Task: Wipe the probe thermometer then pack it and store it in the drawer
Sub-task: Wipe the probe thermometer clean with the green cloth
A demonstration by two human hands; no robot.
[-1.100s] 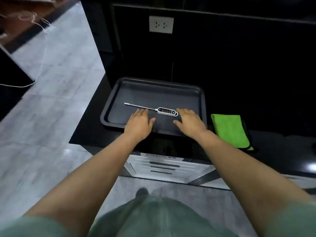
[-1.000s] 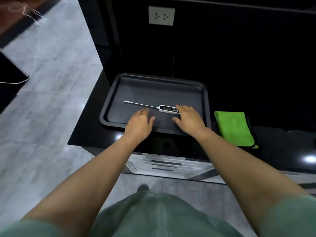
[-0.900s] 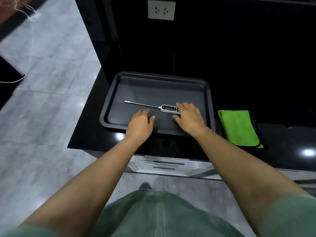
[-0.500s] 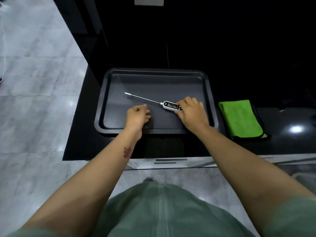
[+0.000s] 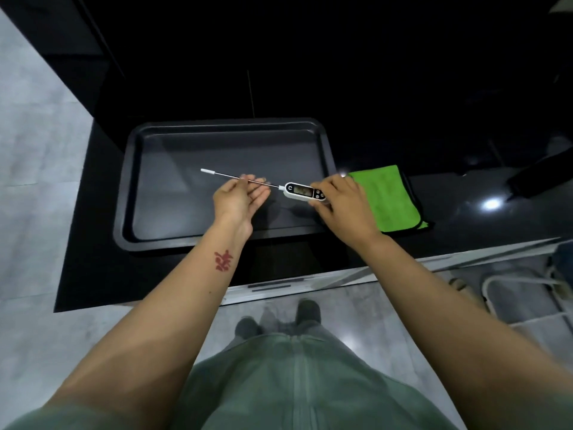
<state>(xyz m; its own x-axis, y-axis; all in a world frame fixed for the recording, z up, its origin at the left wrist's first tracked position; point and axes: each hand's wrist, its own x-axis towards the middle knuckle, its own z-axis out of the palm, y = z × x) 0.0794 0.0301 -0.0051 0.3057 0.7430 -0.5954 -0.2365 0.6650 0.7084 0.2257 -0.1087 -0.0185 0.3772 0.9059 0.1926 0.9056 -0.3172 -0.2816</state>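
The probe thermometer has a white body with a small display and a long thin metal probe ending in a white tip cap. My right hand grips the white body and holds it lifted above the dark baking tray. My left hand is palm up under the middle of the probe, fingers apart, with the probe lying across the fingertips. A folded green cloth lies on the black counter just right of the tray, partly behind my right hand.
The black counter ends at a front edge with white drawer fronts below. A dark wall rises behind the tray. Grey tiled floor lies to the left. A white wire rack stands low on the right. My feet show below the counter edge.
My right hand closed on the thermometer body and lifted it off the tray. My left hand turned palm up under the probe. The view tilted further down.
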